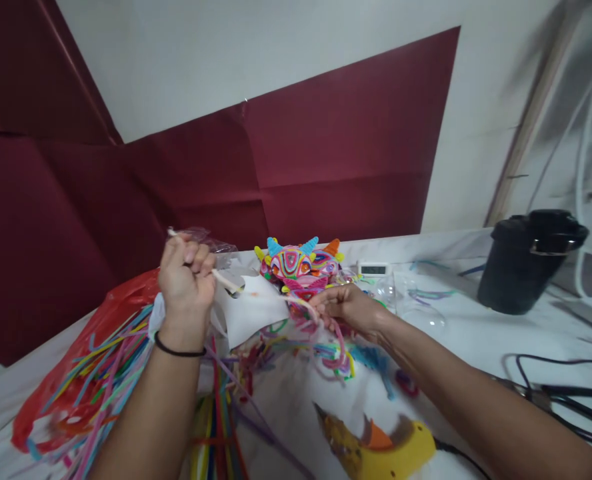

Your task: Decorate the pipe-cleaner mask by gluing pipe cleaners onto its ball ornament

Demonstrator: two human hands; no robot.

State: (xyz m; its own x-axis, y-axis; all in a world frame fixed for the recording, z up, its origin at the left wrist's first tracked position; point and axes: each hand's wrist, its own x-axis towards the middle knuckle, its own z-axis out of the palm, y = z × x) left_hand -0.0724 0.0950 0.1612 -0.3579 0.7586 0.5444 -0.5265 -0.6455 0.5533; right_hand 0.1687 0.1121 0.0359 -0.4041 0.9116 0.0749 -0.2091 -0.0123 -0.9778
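Observation:
My left hand (189, 267), raised at centre left, is closed round one end of a pale pipe cleaner (263, 295). The strand runs right, stretched across to my right hand (343, 308), whose fingers pinch it near pink and yellow loops (343, 357). Just behind my right hand sits a colourful pipe-cleaner animal head (291, 262) with blue horns. A white sheet-like piece (251, 317) lies beneath the strand. Motion blurs the strand and fingertips somewhat.
Pipe cleaners (119, 363) spill from a red plastic bag (51, 400) at left. A yellow glue gun (401, 453) lies in front. At right are a black bin (526, 263) and black-handled pliers (576, 400). A small digital display (373, 269) and clear domes (426, 320) stand behind.

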